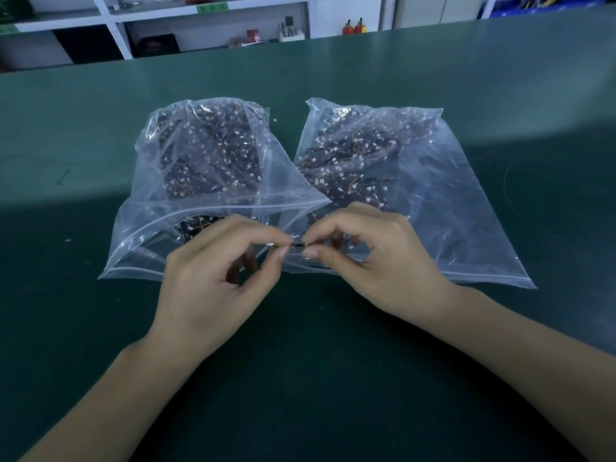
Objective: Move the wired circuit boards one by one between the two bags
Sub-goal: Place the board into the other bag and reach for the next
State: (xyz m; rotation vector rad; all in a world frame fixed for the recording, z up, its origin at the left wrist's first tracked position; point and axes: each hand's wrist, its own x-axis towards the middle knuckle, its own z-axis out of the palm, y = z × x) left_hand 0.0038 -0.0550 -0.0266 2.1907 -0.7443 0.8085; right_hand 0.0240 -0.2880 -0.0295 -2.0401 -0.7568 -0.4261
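Left hand: my left hand pinches one end of a little board with thumb and first finger. The white plug end shows by its fingertips.

Right hand: my right hand pinches the other end the same way. The two hands are close together, almost touching, with the board between them.

Board: the board is tiny and dark, with thin orange wires. It is held up in the gap between the two bag mouths, not inside either bag. I think I hold it with both hands because it is so small and the wires could catch.

Left bag: the left bag is clear plastic and full of boards. Its mouth faces me and lies open, so a hand can go in.

Right bag: the right bag lies just beside it, also full, mouth toward me. The bags sit close so the trip is short.

Table: the green table is under everything.

Which way: I cannot tell which bag this board is going to.

Shelves: white shelves stand far behind the table.
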